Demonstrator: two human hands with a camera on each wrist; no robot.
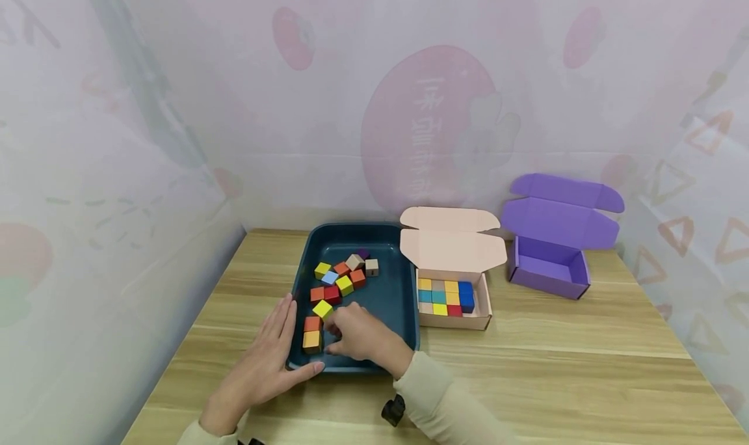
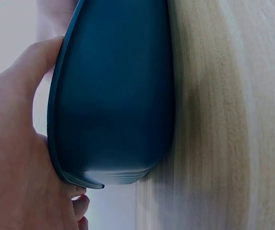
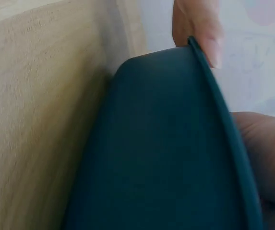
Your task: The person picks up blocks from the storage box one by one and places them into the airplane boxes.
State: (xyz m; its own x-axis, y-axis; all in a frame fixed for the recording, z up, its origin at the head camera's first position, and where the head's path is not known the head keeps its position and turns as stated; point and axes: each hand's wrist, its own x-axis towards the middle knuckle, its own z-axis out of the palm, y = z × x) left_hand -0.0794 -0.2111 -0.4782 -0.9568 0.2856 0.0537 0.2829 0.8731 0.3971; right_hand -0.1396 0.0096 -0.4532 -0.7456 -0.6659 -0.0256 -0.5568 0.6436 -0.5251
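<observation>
A dark teal tray [image 1: 386, 328] with several coloured wooden cubes lies on the table. My left hand [image 1: 263, 354] rests against its near left corner, fingers straight along the left side and thumb [image 2: 46, 55] at the near rim. Over the tray's near part, my right hand [image 1: 363, 333] has its fingers bent downward, thumb and forefinger apart with no cube visible between them. Just left of these fingertips sit a yellow-orange cube [image 1: 312, 342] and an orange cube [image 1: 313, 324]. A yellow cube [image 1: 322, 310] lies right above the fingers. The right palm is hidden.
Right of the tray stands an open peach box [image 1: 453, 323] with rows of coloured cubes, its lid raised. Farther right is an open purple box [image 1: 550, 279]. More cubes, including a red cube [image 1: 332, 294], lie toward the tray's far end. A printed cloth hangs behind the table.
</observation>
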